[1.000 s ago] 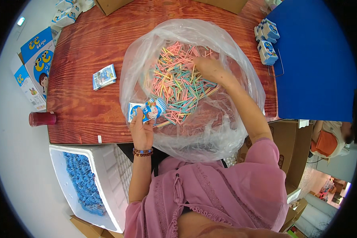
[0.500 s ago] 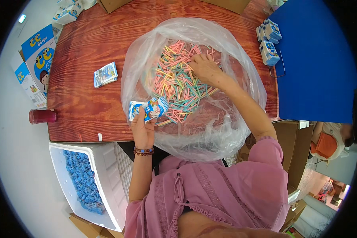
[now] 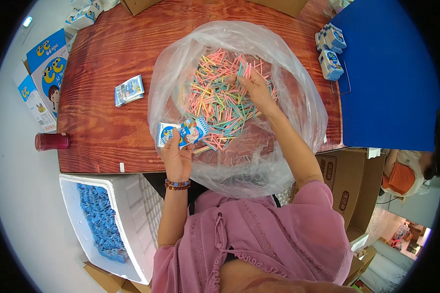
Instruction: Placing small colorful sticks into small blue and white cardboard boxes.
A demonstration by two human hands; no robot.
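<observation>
My left hand is closed on small blue-and-white packets, fanned over the near left rim of a large clear plastic bag. Inside the spread bag lies a heap of thin pastel sticks in pink, yellow and blue-green. At the heap's far right side, my right hand pinches a few sticks, pink and blue-green, between thumb and fingers. How many it holds I cannot tell.
A short stack of packets lies on the red wooden table, left of the bag. A red jar is by the left edge. A white foam box full of blue packets stands below. Small packs sit far right beside a blue panel.
My right hand has drawn back slightly toward me from the heap, and sticks now show between its fingers. My left hand with the packets has hardly moved.
</observation>
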